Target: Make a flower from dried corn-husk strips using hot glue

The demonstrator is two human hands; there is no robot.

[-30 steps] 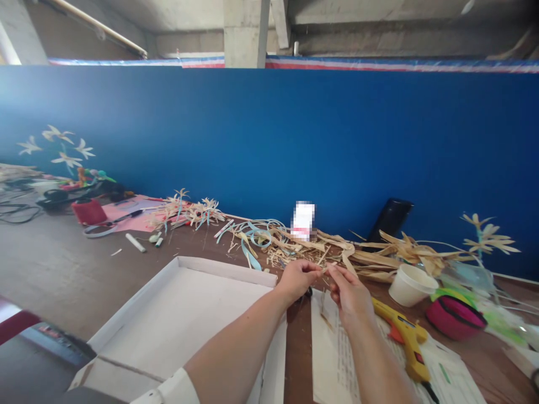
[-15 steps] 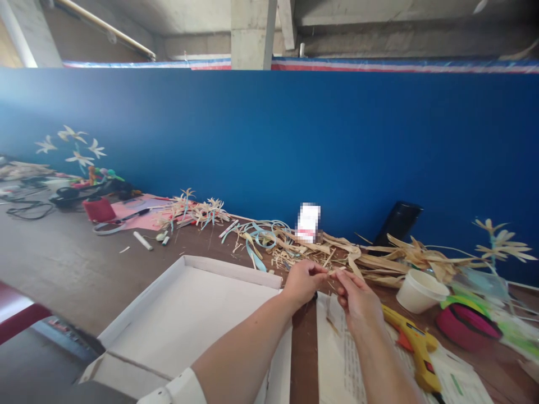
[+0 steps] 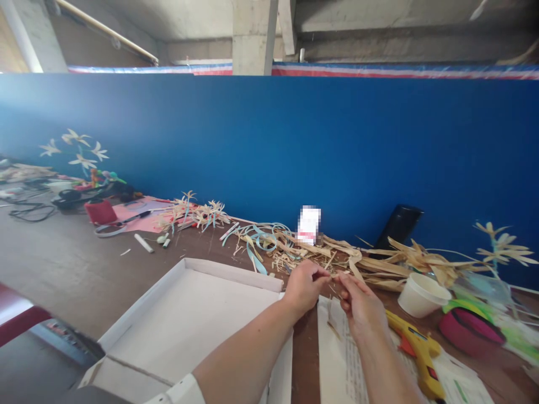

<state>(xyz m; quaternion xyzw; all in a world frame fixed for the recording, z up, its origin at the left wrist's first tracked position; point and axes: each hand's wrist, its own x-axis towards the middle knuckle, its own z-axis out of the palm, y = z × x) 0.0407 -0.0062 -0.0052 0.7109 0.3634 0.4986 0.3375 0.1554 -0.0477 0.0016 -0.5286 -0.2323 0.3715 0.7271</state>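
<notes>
My left hand (image 3: 304, 289) and my right hand (image 3: 361, 303) meet fingertip to fingertip above the brown table, just in front of a pile of dried husk strips (image 3: 362, 264). Both are closed in a pinch on a small pale piece of dried husk (image 3: 334, 276), mostly hidden by the fingers. Under my left forearm lies an open white cardboard box (image 3: 202, 314). Below my right hand is a printed sheet of paper (image 3: 330, 359) with a thin brown sliver on it. A yellow glue gun (image 3: 419, 353) rests to the right of my right forearm.
A white paper cup (image 3: 422, 294) and a magenta pouch (image 3: 470, 331) stand at the right. Husk flowers (image 3: 503, 246) rise behind them; more flowers (image 3: 197, 212) lie at the left back. Light-blue ribbon (image 3: 261, 241) curls near the blue partition (image 3: 269, 146). A black object (image 3: 398, 227) leans there.
My fingertips have drawn closer together, and less of the pale husk piece shows between them. The whole view has shifted slightly; the things on the table stay put.
</notes>
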